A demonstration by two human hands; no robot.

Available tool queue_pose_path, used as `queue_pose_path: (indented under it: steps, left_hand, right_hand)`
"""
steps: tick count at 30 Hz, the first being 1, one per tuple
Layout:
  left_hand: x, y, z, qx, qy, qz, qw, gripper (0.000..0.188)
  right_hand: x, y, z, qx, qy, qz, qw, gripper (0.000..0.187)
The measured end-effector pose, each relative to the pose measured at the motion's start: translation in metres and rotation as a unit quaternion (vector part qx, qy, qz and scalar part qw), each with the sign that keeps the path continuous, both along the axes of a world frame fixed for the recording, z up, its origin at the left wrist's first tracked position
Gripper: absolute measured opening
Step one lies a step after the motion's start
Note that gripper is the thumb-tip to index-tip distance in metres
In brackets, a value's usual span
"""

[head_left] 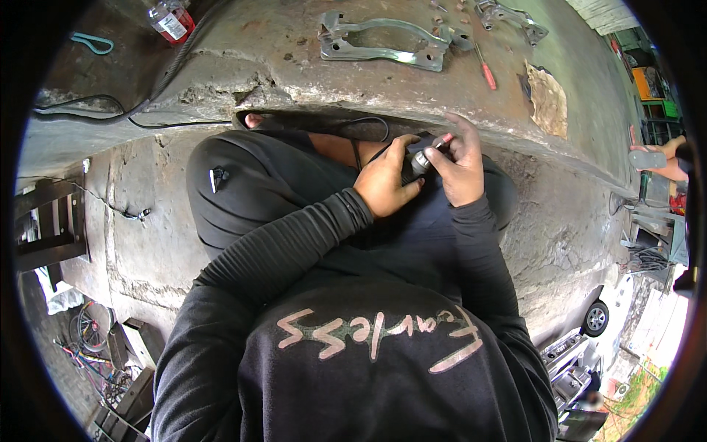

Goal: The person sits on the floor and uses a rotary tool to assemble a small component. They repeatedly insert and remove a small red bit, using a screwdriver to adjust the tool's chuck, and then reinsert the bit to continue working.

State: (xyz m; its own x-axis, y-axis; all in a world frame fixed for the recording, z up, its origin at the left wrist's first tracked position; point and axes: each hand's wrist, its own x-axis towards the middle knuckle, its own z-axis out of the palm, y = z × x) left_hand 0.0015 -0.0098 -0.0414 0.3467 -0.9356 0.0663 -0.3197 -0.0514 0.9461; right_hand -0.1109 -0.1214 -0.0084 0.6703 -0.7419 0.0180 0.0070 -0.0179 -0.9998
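Over my crossed legs, my left hand (387,180) is wrapped round the dark body of a hand-held tool with a silver chuck-like nose (420,161). My right hand (462,163) closes its thumb and fingers on a small pink-red tip (445,138) at that nose; its index finger sticks up. Most of the tool's body is hidden by the left hand and dark clothing. On the ledge ahead lie a silver metal bracket (383,55), a second metal bracket (515,20) and a red-handled screwdriver (488,75).
A bottle of red liquid (171,23), a blue loop (93,43) and a black cable (81,113) lie at the ledge's left. A torn brown sheet (547,102) lies right. Another person's hand (669,158) shows far right. Tangled wires (92,361) sit lower left.
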Motion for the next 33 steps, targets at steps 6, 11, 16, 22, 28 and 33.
queue_pose_path:
  steps: [6,11,16,22,28,33]
  left_hand:
    - [0.0049,-0.0036,-0.0012,-0.001,-0.005,0.001,1.0,0.072]
    - [0.0039,-0.0045,-0.0021,-0.003,-0.004,-0.004,1.0,0.072]
    - [0.0048,-0.0042,-0.0029,-0.005,0.002,-0.003,1.0,0.072]
    - [0.004,-0.0049,-0.0032,-0.015,-0.006,-0.003,1.0,0.073]
    - [0.0035,-0.0048,-0.0037,-0.024,-0.011,-0.003,1.0,0.072]
    - [0.005,-0.0041,-0.0037,-0.009,0.0,-0.003,1.0,0.072]
  right_hand:
    - [0.003,-0.0041,-0.0006,0.033,-0.029,0.004,0.999,0.059]
    - [0.0028,-0.0055,-0.0028,-0.012,0.004,0.006,1.0,0.057]
    - [0.0013,-0.0059,-0.0042,0.071,-0.072,0.023,0.995,0.056]
    - [0.0024,-0.0059,-0.0045,-0.042,0.019,0.01,0.999,0.054]
    - [0.0015,-0.0059,-0.0027,0.018,-0.007,0.012,1.0,0.051]
    - [0.0016,-0.0069,-0.0017,0.015,-0.043,0.01,0.999,0.046]
